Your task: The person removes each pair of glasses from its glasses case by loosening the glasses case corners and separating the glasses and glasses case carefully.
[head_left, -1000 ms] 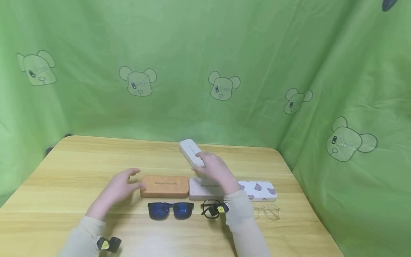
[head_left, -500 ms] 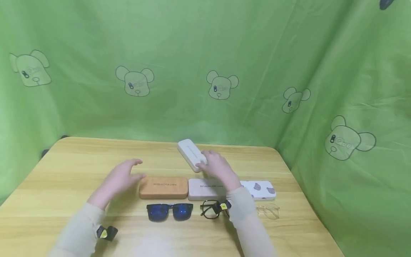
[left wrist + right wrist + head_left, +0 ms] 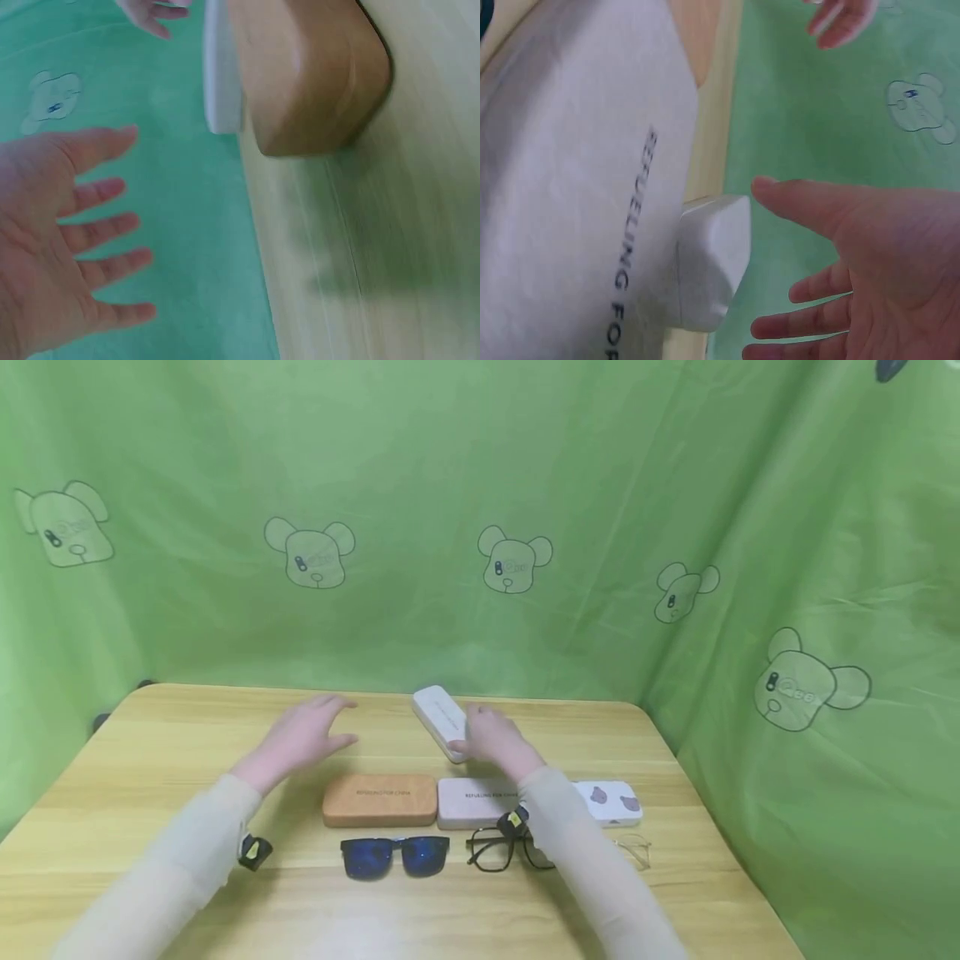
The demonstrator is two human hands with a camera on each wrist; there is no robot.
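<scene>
A white glasses case (image 3: pixel 441 718) lies slanted at the back of the table. My right hand (image 3: pixel 495 739) hovers at its near right end; in the right wrist view the thumb and fingers are spread, apart from the case. My left hand (image 3: pixel 303 735) is raised to the left of that case, its fingers spread (image 3: pixel 71 240) and holding nothing. Below the hands stand an orange-brown glasses case (image 3: pixel 380 802), a pale grey case (image 3: pixel 472 803) and a white bear-print case (image 3: pixel 611 802) in a row, the last partly hidden by the right sleeve.
In front of the row lie dark blue sunglasses (image 3: pixel 395 857), black-framed glasses (image 3: pixel 491 850) and thin clear-framed glasses (image 3: pixel 636 850); the right forearm partly covers the latter two. A green curtain (image 3: pixel 405 635) encloses the wooden table (image 3: pixel 337 918).
My left hand has moved up and away from the orange-brown case, toward the back. My right hand has shifted slightly back beside the white case, which stays in place.
</scene>
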